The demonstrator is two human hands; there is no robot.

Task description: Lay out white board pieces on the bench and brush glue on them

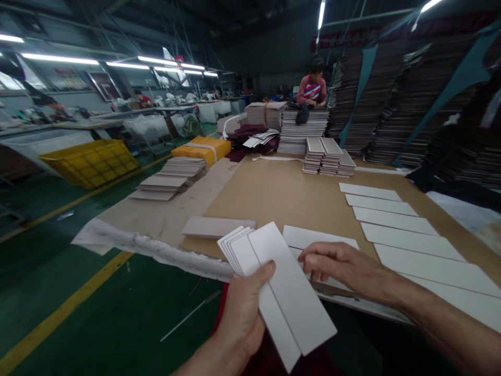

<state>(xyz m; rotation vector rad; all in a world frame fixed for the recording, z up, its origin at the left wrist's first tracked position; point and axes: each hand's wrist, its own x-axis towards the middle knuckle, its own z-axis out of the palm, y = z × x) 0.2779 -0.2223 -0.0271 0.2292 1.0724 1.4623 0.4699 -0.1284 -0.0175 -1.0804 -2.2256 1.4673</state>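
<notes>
White rectangular panels (291,292) fan out in a person's left hand (242,308), clasped under the thumb at the near edge of a brown-topped worktable (250,196). The right hand (340,263) hovers just beside them, fingers loosely curled; whether it touches them cannot be told. Overlapping white boards (410,240) line the worktable's right side; a yellow bin (92,164) stands well to its left.

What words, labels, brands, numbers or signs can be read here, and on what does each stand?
No text is readable.
Dark red banner, upper right: too dim and blurred.
Red marks, left wall: too blurred to tell if lettering.
White cards in the left hand: no print on visible faces.
</notes>
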